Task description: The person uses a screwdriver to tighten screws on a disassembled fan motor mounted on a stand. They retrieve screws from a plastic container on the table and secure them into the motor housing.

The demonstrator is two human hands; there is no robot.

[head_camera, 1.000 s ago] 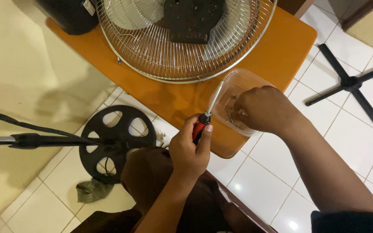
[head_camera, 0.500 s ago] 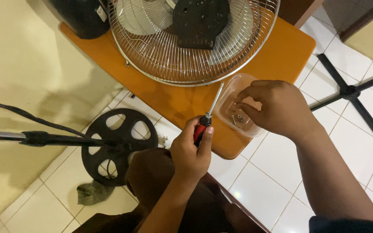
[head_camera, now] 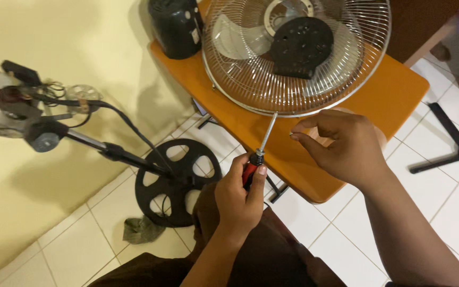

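screwdriver with a red-and-black handle and a long silver shaft [head_camera: 258, 146] sits in the left hand [head_camera: 238, 194], whose fingers are wrapped closed around the handle, thumb laid along its side. the tool is over the near edge of the orange wooden worktop [head_camera: 394, 85], in front of the person's lap. its long axis runs from the handle, low and close to the body, up and slightly rightward to the tip, which points away from the person and ends just at the lower rim of the round chrome wire fan grille [head_camera: 298, 53] lying flat on the worktop.

right hand [head_camera: 341, 146] hovers just beside the shaft, thumb and forefinger pinched nearly closed near the tip; something very small may be held between them, but it is too small to tell. under that hand a clear plastic container [head_camera: 379, 135] shows only as a sliver.

as a judgement, working well here means keeping the shaft in line with whatever the tip meets, not slanted, bringing the pinched fingers right up to the tip, and steadying the left wrist so the tip does not skid off the wire rim.

off the worktop, a black round fan base with cut-outs [head_camera: 173, 178] lies on the white tiled floor [head_camera: 442, 207], with a black fan pole [head_camera: 118, 154] reaching leftward.
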